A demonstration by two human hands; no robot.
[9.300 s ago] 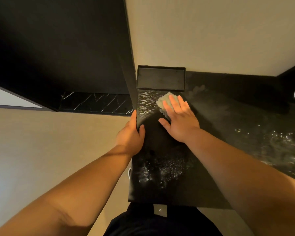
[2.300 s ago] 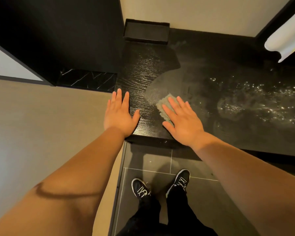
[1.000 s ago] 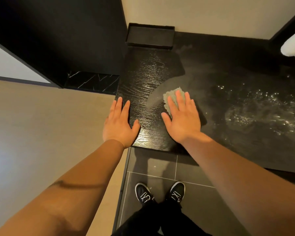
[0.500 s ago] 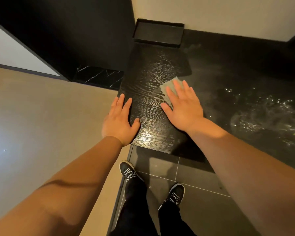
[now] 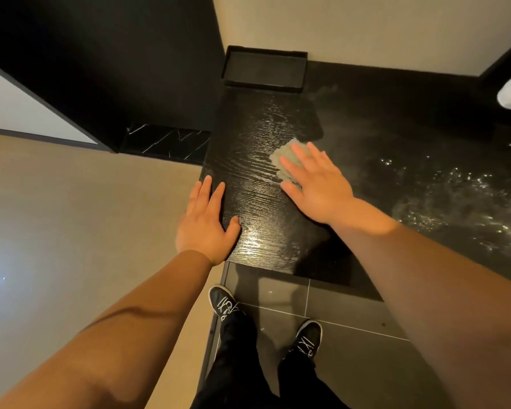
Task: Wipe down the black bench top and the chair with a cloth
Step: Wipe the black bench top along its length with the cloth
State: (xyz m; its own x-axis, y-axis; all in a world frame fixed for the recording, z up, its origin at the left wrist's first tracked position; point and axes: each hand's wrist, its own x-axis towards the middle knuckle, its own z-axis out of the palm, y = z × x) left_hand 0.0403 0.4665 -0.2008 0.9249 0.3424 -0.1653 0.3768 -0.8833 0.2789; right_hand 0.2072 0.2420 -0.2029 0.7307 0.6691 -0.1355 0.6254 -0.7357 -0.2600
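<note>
Black wood-grain bench, query from Operator 1: why do we lay the right hand flat on the cloth?

Operator 2: We press the pale green cloth onto the bench with straight, spread fingers; nothing is gripped or pinched. A flat hand loads the cloth evenly, so it keeps full contact with the grain. The cloth sits toward the middle of the bench's left section, mostly under those fingers.

Operator 1: And the left hand?

Operator 2: We rest it open at the bench's left edge near the front corner, fingers straight, thumb on the top. We judge it a brace for the forward lean.

Operator 1: What is outstanding?

Operator 2: The left section shines wet. Speckled residue covers the surface to the right, so we judge that area comes next. The black tray stands against the back wall, well apart from the cloth. The chair is not in view.
</note>
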